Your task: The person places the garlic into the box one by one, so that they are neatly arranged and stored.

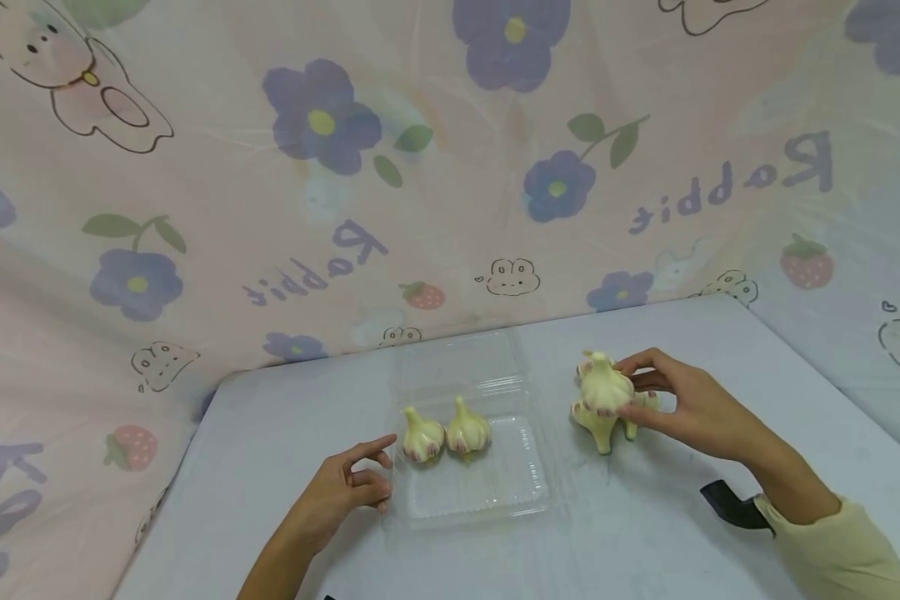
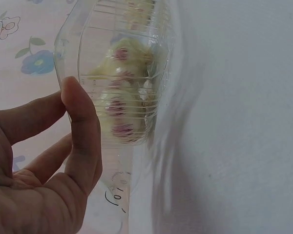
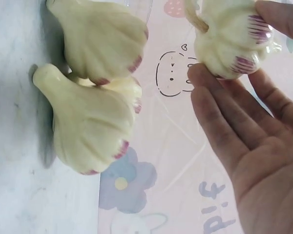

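My right hand (image 1: 693, 408) pinches a garlic bulb (image 1: 606, 387) between fingers and thumb. In the right wrist view the held bulb (image 3: 232, 41) shows purple streaks and is apart from the other garlic bulbs (image 3: 93, 122) below. Two more garlic bulbs (image 1: 446, 433) sit side by side in the left part of a clear plastic clamshell container (image 1: 487, 492). Beside its left rim is my left hand (image 1: 341, 496), its fingers loosely bent and fingertips at the edge. Through the ribbed plastic wall (image 2: 88, 58), the left wrist view shows the bulbs inside.
The container's lid (image 1: 457, 362) lies folded back toward the rear of the white table (image 1: 285, 442). A patterned cloth (image 1: 450, 192) hangs behind the table. Near the right sleeve (image 1: 832, 542) is a black strap-like piece (image 1: 733, 506).
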Tool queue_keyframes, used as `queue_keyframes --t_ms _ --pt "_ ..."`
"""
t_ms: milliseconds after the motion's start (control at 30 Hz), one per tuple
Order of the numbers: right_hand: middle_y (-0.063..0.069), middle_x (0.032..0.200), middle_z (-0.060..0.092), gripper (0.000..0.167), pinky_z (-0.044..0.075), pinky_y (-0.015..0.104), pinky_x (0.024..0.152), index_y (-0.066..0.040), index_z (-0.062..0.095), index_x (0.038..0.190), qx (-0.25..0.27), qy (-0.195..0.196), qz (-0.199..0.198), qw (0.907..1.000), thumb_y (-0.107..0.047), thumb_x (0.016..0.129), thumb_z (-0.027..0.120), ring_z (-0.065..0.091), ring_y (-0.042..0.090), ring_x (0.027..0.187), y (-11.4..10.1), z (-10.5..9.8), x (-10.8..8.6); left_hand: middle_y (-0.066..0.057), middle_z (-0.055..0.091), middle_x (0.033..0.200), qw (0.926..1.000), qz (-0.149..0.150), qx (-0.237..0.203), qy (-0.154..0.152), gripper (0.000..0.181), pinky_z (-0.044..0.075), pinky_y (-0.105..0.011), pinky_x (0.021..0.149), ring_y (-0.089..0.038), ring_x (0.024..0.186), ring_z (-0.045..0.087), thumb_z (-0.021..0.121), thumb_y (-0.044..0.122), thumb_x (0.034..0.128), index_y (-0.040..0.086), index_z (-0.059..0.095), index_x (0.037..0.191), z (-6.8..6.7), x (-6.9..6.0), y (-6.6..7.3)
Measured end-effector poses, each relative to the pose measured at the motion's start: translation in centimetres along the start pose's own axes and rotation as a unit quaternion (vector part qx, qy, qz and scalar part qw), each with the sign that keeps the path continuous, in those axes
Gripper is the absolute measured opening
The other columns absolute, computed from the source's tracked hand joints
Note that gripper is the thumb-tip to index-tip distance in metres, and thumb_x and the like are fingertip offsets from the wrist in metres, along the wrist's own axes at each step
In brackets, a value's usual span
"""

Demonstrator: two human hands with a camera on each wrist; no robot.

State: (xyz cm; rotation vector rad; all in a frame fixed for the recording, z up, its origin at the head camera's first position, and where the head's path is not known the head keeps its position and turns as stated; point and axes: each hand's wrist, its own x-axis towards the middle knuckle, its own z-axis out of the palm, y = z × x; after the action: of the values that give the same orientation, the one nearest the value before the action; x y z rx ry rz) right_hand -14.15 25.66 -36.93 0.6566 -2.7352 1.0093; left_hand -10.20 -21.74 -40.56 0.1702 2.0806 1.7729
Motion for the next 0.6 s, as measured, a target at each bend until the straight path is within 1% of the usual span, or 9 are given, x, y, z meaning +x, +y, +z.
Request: queue_keyframes --t_ms 67,167,333,433,600 --pt "-0.007 0.131 0.061 0.041 0.053 0.022 0.09 -0.031 0.055 0.123 0.008 -0.003 0.001 1.0 -0.032 0.088 0.076 0.06 -0.008 0.109 0.0 0.2 0.1 -0.006 0.048 0.117 1.0 0.0 -0.001 0.002 0.071 0.059 -0.026 0.075 -0.009 0.071 0.064 0.069 0.002 0.0901 0.002 0.036 0.153 0.0 0.0 0.0" --pt "-0.004 0.133 0.06 0.041 0.053 0.02 0.09 -0.031 0.055 0.123 0.018 -0.007 -0.001 0.9998 -0.032 0.089 0.076 0.061 -0.007 0.11 -0.1 0.6 0.1 -0.006 0.048 0.118 1.0 -0.002 -0.001 0.003 0.071 0.059 -0.026 0.075 -0.009 0.071 0.064 0.069 0.002 0.09 0.003 0.036 0.153 0.0 -0.2 0.0" --pt "-0.002 0.133 0.061 0.039 0.056 0.025 0.089 -0.029 0.055 0.122 0.027 -0.009 -0.007 0.9996 -0.031 0.089 0.076 0.064 -0.003 0.11 -0.6 1.0 0.2 -0.007 0.047 0.118 1.0 0.0 0.003 -0.001 0.071 0.059 -0.027 0.076 -0.01 0.071 0.064 0.069 0.003 0.0906 0.003 0.036 0.153 0.0 -0.2 0.0" --pt "-0.002 0.133 0.061 0.039 0.056 0.028 0.089 -0.029 0.055 0.122 0.033 -0.012 -0.003 0.9994 -0.031 0.089 0.076 0.065 0.001 0.111 -1.1 1.1 0.5 -0.007 0.047 0.118 1.0 0.004 0.004 -0.002 0.071 0.059 -0.027 0.076 -0.009 0.071 0.064 0.068 0.003 0.0907 0.002 0.035 0.153 0.0 -0.2 0.0" --pt "0.001 0.134 0.061 0.038 0.057 0.029 0.087 -0.029 0.055 0.122 0.057 -0.026 0.004 0.998 -0.033 0.089 0.075 0.066 0.007 0.112 -1.9 1.4 1.0 -0.008 0.047 0.118 1.0 0.0 0.005 0.0 0.071 0.059 -0.028 0.076 -0.01 0.072 0.064 0.069 0.004 0.0908 0.002 0.034 0.153 0.0 -0.3 0.1"
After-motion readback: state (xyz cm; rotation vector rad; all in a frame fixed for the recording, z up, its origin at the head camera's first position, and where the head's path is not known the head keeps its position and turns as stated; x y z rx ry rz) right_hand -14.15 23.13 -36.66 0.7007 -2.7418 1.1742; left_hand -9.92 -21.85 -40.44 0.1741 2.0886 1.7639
